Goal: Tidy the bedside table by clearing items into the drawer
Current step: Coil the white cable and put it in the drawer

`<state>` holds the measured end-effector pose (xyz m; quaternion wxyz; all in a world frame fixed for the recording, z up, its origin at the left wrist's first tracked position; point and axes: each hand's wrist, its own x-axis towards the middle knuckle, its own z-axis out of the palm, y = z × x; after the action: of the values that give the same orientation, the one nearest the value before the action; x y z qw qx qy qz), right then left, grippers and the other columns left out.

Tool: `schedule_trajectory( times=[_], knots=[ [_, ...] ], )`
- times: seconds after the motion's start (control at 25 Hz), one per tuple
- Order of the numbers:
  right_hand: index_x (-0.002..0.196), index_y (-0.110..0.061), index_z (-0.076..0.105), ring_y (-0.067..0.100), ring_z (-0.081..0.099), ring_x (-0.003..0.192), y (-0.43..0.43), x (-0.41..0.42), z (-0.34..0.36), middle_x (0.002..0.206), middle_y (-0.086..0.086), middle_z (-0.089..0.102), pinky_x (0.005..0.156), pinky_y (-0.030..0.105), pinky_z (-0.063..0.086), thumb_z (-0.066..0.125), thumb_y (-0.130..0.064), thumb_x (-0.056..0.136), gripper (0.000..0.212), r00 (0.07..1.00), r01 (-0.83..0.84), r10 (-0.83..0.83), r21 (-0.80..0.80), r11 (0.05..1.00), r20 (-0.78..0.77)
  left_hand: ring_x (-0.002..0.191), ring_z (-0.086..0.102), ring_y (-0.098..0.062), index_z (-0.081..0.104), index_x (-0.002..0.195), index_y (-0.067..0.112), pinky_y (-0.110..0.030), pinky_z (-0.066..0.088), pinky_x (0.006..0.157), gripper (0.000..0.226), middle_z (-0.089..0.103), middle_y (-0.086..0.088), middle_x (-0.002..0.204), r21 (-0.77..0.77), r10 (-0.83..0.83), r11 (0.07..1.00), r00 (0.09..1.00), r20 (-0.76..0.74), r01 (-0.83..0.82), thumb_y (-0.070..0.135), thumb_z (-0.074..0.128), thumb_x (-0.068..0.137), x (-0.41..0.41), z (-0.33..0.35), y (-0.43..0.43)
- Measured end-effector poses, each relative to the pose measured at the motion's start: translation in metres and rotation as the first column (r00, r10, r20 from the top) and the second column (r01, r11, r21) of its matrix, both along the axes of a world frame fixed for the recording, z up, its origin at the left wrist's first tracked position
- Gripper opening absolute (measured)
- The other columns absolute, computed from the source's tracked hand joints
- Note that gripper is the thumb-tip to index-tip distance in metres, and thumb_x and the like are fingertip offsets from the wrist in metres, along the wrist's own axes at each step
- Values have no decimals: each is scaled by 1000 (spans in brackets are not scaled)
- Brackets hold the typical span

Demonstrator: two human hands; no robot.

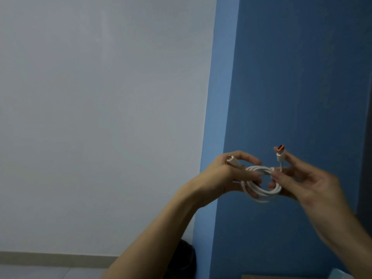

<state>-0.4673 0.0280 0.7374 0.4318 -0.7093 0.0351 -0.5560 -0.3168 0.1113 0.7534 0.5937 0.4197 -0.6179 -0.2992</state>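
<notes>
Cable [261, 184], white and coiled into a loop, hangs in the air between both hands against the blue wall [291, 77]. Left hand [227, 174] has its grip closed on the loop's left side; right hand [306, 178] pinches the right side, orange-tipped plug [280, 151] standing upright just above that grip. Drawer is not in view.
</notes>
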Motion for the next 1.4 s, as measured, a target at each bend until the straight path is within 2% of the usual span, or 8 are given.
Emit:
schedule_trajectory(
  times=[0.16, 0.32, 0.48, 0.68, 0.84, 1.04, 1.24, 1.4],
  knots=[
    [100, -37, 71, 9, 67, 63, -3, 2, -1, 70, -9, 68, 65, 17, 55, 79, -63, 39, 67, 993, 14, -15, 16, 1000, 116, 83, 68, -21, 62, 86, 11, -36, 55, 87, 26, 70, -12, 89, -96, 60, 993, 997, -52, -65, 20, 41, 100, -3, -4, 3],
    [94, -35, 72, 8, 65, 61, 0, 4, -2, 75, -9, 71, 64, 14, 53, 71, -39, 53, 41, 978, -1, -1, 10, 1000, 209, 71, 69, -20, 55, 95, 11, -32, 58, 72, 21, 72, -8, 78, -137, 32, 988, 972, -232, -66, 26, 41, 99, -14, -4, 4],
    [96, -25, 69, 7, 64, 61, 7, 5, -3, 92, -16, 72, 70, 20, 56, 68, -37, 59, 40, 962, 60, -58, 1, 998, 266, 60, 66, -21, 40, 112, 20, -33, 59, 60, 22, 69, 0, 65, -167, 88, 970, 895, -438, -177, 19, 53, 95, -25, -4, 1],
    [105, -24, 66, 6, 65, 64, 11, 10, -6, 90, -19, 71, 71, 22, 56, 66, -36, 64, 42, 942, 113, -105, -6, 994, 317, 59, 63, -28, 56, 96, 6, -32, 59, 57, 16, 61, -8, 68, -107, 134, 968, 824, -550, -228, 21, 60, 91, -34, -8, 0],
    [104, -29, 69, 8, 68, 66, 9, 11, -8, 84, -14, 70, 74, 21, 56, 65, -25, 71, 33, 942, 150, -140, -11, 989, 306, 64, 65, -20, 67, 98, -1, -26, 58, 67, 34, 62, -13, 74, -74, 174, 969, 870, -461, -234, 31, 55, 92, -38, -11, -2],
    [110, 3, 63, 5, 69, 71, 3, 7, -10, 90, -25, 69, 76, 19, 55, 64, -21, 72, 45, 949, 201, -187, -32, 979, 255, 84, 60, -22, 64, 104, -8, -28, 56, 83, 30, 60, -17, 90, -114, 170, 974, 967, -192, -194, 18, 54, 94, -34, -13, -1],
    [100, -6, 66, 0, 67, 68, 0, 8, -6, 82, -24, 70, 72, 18, 55, 66, -32, 65, 44, 960, 162, -153, -20, 987, 235, 77, 61, -21, 64, 103, -12, -27, 59, 73, 25, 62, -16, 83, -159, 194, 962, 967, -167, -220, 8, 52, 94, -32, -14, -2],
    [97, -20, 70, 4, 68, 70, 1, 9, -5, 81, -18, 72, 72, 22, 56, 72, -46, 59, 46, 969, 149, -135, -52, 987, 209, 64, 59, -11, 66, 108, 2, -34, 57, 75, 19, 61, -4, 70, -219, 253, 928, 942, -223, -301, 4, 55, 92, -32, -17, -4]
  ],
)
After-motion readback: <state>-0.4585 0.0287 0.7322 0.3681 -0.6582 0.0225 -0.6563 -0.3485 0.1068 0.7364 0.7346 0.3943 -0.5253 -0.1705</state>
